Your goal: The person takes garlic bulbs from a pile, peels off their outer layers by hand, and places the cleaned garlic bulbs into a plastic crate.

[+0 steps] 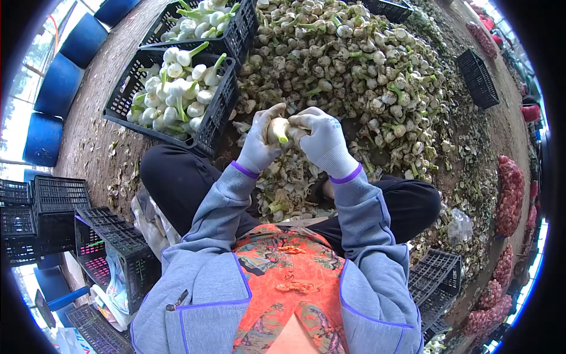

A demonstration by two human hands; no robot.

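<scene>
Garlic bulb [278,131] sits in the left hand [263,140] (gloved), stem rightward.

A round, off-white garlic bulb [276,128] with a short, pale-green stem [283,139] is held in the white-gloved left hand [258,141], stem angled toward the wearer, just beside the white-gloved right hand [322,137].

This looks like a produce packing shed, with a big heap of garlic bulbs [354,76] on a dirt floor [97,118], black crates [171,97], filled red sacks [508,197] and blue barrels [59,85].
</scene>
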